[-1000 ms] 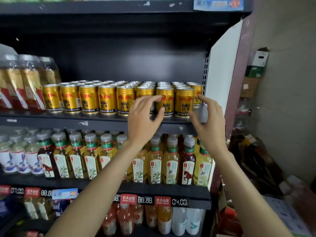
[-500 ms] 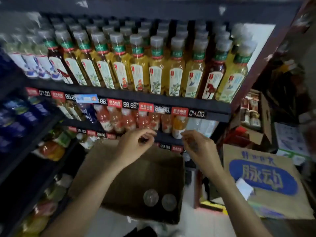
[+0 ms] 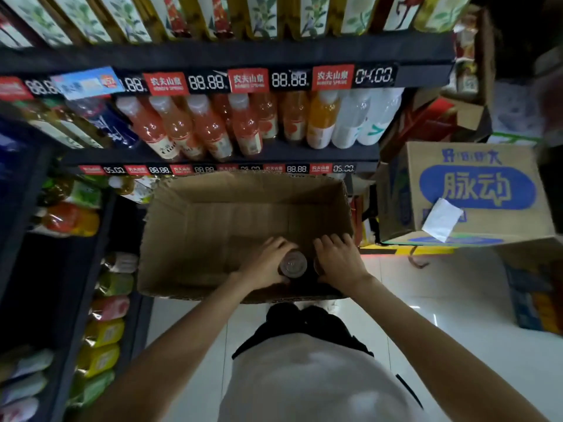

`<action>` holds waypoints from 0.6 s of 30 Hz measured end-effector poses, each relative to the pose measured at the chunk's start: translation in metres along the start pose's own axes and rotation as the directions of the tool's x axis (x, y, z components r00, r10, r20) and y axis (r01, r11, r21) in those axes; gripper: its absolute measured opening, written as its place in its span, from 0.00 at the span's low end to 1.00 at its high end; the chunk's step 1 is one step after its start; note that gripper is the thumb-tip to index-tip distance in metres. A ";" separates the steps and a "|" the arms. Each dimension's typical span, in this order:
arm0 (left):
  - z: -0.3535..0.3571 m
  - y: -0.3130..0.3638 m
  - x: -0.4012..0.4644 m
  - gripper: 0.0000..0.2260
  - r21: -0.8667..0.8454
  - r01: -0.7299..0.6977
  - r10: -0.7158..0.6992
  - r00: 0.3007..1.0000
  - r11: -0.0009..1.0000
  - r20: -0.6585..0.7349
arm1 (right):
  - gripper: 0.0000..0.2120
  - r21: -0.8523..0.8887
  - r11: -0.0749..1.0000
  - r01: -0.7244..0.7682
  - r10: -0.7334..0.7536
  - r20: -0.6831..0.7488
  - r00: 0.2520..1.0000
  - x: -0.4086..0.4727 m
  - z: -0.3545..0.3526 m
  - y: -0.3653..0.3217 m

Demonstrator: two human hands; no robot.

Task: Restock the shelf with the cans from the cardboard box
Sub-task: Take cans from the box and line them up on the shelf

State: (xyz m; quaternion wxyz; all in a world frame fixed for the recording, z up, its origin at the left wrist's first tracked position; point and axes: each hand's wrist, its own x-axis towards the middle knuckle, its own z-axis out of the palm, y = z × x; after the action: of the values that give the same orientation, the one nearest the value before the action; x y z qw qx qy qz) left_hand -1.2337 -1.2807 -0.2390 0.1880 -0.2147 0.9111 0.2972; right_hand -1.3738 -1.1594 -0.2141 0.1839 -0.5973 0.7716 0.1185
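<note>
While both hands grip, two cans [image 3: 293, 263] in box [image 3: 213, 214].

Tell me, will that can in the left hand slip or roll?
The can looks smooth and round, so it would probably roll if tipped. The left hand wraps its side, likely a secure hold. Weight cannot be judged.

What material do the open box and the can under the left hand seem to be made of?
Open box: brown corrugated cardboard, matte; fluted edge shows along its near rim. Can: probably metal, with a shiny, reflective round top. The left hand covers its side.
</note>
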 end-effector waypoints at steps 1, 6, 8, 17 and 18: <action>0.003 0.000 0.005 0.33 0.008 -0.021 0.021 1.000 1.000 0.015 | 0.24 -0.042 0.999 -0.012 0.013 0.027 1.000 0.001 0.002 -0.001; 0.010 -0.002 0.019 0.31 0.067 -0.091 0.091 0.996 0.994 0.004 | 0.11 -0.164 0.984 -0.067 0.076 0.050 0.996 0.007 0.006 -0.008; 0.011 -0.007 0.018 0.31 0.025 -0.078 0.079 0.997 0.997 -0.025 | 0.11 -0.169 0.983 -0.066 0.073 0.034 0.997 0.008 0.007 -0.008; -0.029 -0.022 -0.010 0.29 -0.738 0.070 -0.384 0.884 0.671 -0.265 | 0.28 0.479 0.859 -0.180 0.316 -0.219 0.923 -0.016 -0.048 0.005; -0.041 -0.020 -0.014 0.29 -0.795 0.042 -0.428 0.859 0.605 -0.280 | 0.29 0.648 0.744 -0.162 0.373 -0.202 0.905 -0.021 -0.060 0.010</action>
State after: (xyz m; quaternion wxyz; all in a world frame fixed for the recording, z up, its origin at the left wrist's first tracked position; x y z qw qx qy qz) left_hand -1.2209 -1.3169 -0.2109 -0.0951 -0.4569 0.6774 0.5686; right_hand -1.3871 -1.1627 -0.1512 0.2225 -0.3961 0.8651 -0.2127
